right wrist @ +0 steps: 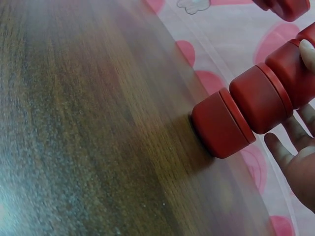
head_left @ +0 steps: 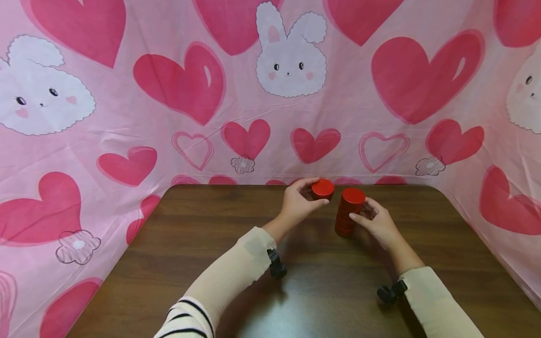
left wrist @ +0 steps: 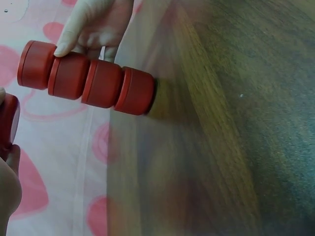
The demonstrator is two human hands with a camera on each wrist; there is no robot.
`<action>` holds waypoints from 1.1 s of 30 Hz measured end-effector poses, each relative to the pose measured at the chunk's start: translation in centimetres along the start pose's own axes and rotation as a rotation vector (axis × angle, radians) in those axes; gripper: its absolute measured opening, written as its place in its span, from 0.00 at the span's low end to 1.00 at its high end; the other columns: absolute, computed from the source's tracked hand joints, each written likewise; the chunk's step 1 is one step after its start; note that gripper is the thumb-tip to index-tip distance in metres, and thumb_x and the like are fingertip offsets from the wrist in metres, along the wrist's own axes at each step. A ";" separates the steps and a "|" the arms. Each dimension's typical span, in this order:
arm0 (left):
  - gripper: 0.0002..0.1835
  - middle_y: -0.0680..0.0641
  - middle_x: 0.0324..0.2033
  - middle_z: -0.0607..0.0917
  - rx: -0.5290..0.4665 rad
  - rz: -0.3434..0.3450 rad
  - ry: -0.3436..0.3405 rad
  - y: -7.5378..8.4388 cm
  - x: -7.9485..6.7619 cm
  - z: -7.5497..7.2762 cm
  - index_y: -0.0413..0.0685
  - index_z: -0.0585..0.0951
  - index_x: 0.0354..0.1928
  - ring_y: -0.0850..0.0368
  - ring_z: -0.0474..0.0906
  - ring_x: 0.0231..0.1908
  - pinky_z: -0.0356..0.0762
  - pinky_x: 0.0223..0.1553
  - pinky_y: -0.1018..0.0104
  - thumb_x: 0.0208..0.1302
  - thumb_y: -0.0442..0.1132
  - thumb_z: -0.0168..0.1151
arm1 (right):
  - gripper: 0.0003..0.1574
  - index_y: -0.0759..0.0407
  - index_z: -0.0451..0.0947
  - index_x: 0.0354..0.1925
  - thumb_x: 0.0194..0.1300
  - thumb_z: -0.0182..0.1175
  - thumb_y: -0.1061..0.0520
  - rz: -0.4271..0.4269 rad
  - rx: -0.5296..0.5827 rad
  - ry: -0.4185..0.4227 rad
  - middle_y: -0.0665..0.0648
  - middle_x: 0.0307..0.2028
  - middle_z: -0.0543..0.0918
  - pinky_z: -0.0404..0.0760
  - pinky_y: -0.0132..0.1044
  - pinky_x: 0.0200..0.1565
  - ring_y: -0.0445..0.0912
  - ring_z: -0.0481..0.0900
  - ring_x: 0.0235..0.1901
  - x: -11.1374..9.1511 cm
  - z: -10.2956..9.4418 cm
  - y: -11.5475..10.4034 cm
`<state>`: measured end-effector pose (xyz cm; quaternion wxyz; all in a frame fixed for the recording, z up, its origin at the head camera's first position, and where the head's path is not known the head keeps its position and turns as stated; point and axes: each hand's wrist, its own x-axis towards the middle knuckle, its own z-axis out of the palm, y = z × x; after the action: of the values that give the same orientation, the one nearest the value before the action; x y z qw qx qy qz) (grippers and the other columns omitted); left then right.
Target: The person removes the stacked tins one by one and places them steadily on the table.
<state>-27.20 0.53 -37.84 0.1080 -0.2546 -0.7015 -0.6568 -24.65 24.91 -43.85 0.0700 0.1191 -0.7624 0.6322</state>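
Observation:
A stack of several red round tins (head_left: pixel 345 216) stands on the table, its upper tins slightly offset from the lower ones. My right hand (head_left: pixel 378 225) grips the stack from the right, thumb on the near side by the upper tins. In the left wrist view the stack (left wrist: pixel 103 81) shows a thumb near the top joint. To the left, my left hand (head_left: pixel 297 202) holds a single red tin (head_left: pixel 323 188) between thumb and fingers, raised beside the stack's top and apart from it. Only part of that held tin (left wrist: pixel 7 120) enters the left wrist view.
The brown wooden table (head_left: pixel 203 253) spreads around both hands, its far edge just behind the stack. A pink cloth (head_left: pixel 245 103) with hearts and rabbits hangs behind and along the sides. Black wrist cameras (head_left: pixel 276 264) sit on both forearms.

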 end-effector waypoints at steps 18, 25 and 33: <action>0.30 0.42 0.50 0.84 0.005 -0.107 0.049 -3.1 -0.9 -0.3 0.40 0.82 0.54 0.52 0.83 0.45 0.81 0.48 0.63 0.45 0.26 0.77 | 0.28 0.57 0.71 0.60 0.63 0.66 0.62 0.006 0.022 -0.001 0.37 0.46 0.80 0.75 0.22 0.48 0.36 0.78 0.46 0.2 0.0 0.1; 0.30 0.34 0.51 0.82 -0.039 -0.119 0.048 -3.2 -1.5 -0.4 0.32 0.79 0.55 0.40 0.81 0.49 0.78 0.52 0.50 0.44 0.21 0.75 | 0.27 0.56 0.72 0.59 0.63 0.66 0.63 -0.001 0.029 0.002 0.37 0.45 0.81 0.76 0.23 0.48 0.36 0.78 0.45 0.1 0.0 0.2; 0.28 0.33 0.50 0.82 0.008 -0.167 0.049 -2.3 -2.3 -0.9 0.29 0.79 0.53 0.39 0.81 0.49 0.78 0.53 0.51 0.46 0.22 0.74 | 0.29 0.59 0.70 0.61 0.63 0.66 0.62 0.010 0.017 0.005 0.36 0.46 0.80 0.75 0.22 0.49 0.36 0.78 0.47 0.1 -0.1 0.1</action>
<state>-26.58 -0.90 -40.87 0.0709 -0.1787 -0.7202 -0.6666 -24.74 24.97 -43.96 0.0677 0.1146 -0.7573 0.6394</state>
